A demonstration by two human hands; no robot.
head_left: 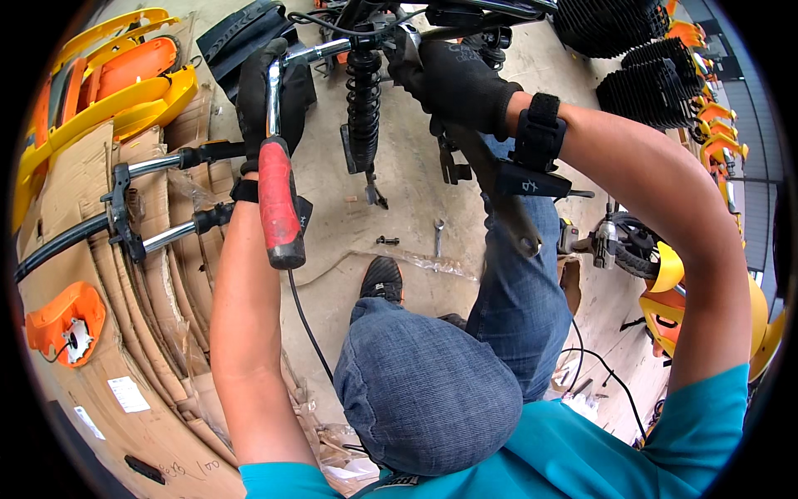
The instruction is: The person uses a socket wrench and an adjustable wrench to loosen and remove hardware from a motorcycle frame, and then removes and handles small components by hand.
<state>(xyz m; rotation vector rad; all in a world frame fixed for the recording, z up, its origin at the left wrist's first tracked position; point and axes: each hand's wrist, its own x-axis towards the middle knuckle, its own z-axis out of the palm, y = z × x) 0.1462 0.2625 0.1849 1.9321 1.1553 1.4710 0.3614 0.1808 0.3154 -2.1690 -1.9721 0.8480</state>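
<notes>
My gloved left hand (258, 104) is closed around the steel shaft of a red-handled wrench (280, 200), whose head meets a chrome socket extension (320, 51) at a dark vehicle frame. My gloved right hand (449, 83) grips a silver spanner (409, 37) at the frame, right of a black coil-spring shock absorber (363, 108) hanging upright. A dark metal arm (524, 237) slants down under my right wrist toward my jeans. The tips of both hands' fingers are partly hidden.
At left, yellow and orange plastic panels (133, 96), two fork tubes (154, 162) and an orange part (66, 312) lie on cardboard sheets (133, 341). A loose spanner (438, 237) lies on the floor. A power tool (605, 237), yellow body parts (665, 320) and stacked tyres (640, 91) are at right.
</notes>
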